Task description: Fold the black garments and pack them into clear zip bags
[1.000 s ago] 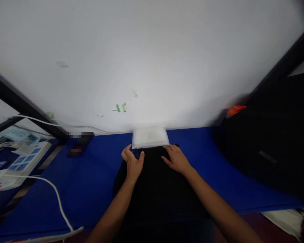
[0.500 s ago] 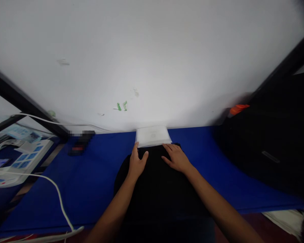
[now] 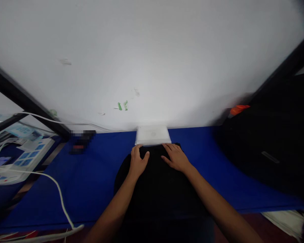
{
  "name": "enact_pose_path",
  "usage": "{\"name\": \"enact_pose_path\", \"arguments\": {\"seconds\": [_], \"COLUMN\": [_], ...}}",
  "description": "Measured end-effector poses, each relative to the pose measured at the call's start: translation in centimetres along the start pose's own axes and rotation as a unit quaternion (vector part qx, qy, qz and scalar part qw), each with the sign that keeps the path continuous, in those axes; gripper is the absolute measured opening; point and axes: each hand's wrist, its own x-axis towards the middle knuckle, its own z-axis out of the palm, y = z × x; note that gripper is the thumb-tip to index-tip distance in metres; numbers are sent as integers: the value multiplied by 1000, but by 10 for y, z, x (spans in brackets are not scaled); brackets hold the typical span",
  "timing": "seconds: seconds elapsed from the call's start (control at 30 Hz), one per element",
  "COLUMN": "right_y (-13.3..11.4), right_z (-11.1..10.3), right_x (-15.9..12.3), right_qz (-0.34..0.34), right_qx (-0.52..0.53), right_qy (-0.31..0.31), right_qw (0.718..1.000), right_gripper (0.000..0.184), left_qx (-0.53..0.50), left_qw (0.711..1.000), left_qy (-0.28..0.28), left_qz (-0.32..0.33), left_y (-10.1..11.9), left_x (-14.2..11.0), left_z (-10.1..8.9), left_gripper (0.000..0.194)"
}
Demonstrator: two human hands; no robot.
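Observation:
A black garment (image 3: 159,189) lies on the blue table (image 3: 96,175) in front of me. Both my hands rest flat on its far edge, fingers stretched out. My left hand (image 3: 138,162) sits at the garment's top left, its fingertips touching a clear plastic packet (image 3: 153,135) that lies against the white wall. My right hand (image 3: 176,157) lies palm down at the top right, fingertips at the packet's near edge. Neither hand grips anything that I can see.
A large black bag (image 3: 271,148) with an orange tag (image 3: 239,109) fills the right side. A small dark object (image 3: 79,143) lies at the back left. White cables (image 3: 58,195) and power strips (image 3: 25,157) sit to the left.
My left hand has slid right and forward from the garment's left corner onto its top edge, reaching the packet. The packet has shifted slightly right. My right hand has barely moved.

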Motion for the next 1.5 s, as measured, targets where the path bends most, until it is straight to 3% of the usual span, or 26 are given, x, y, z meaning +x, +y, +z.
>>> {"name": "enact_pose_path", "arguments": {"seconds": [0.27,0.53,0.7,0.93,1.03,1.13,1.2,1.27,1.33,1.4,1.5], "right_y": [0,2,-4,5,10,-2,-19,-36,-49,-54,-50], "right_z": [1,4,4,12,4,-17,-34,-45,-48,-43,-36], "right_x": [1,-1,-11,-27,-36,-59,-85,-115,-143,-164,-181], "right_qz": [2,15,49,100,122,98,44,-4,-17,-5,18], "right_qx": [-7,8,-19,-54,-45,-18,36,103,144,144,133], "right_qy": [0,41,60,10,15,34,7,-60,-110,-129,-123], "right_qw": [1000,999,997,993,991,994,998,993,983,981,983], "right_gripper": [61,54,52,69,72,71,72,76,86,88,74], "left_qx": [14,178,244,285,286,277,259,233,214,211,210], "left_qw": [999,978,959,947,946,953,955,950,934,919,914], "left_qy": [-22,-88,-124,-140,-143,-101,-93,-142,-226,-275,-294], "left_qz": [22,57,68,59,52,72,114,154,178,187,184], "left_y": [-5,-2,-2,-24,-28,-20,-9,-1,2,0,-6], "left_x": [1,-11,-25,-29,-30,-46,-69,-96,-119,-134,-139], "left_z": [3,-2,-18,-50,-64,-81,-92,-101,-108,-112,-119], "left_gripper": [37,49,64,60,62,66,68,72,79,87,87]}}
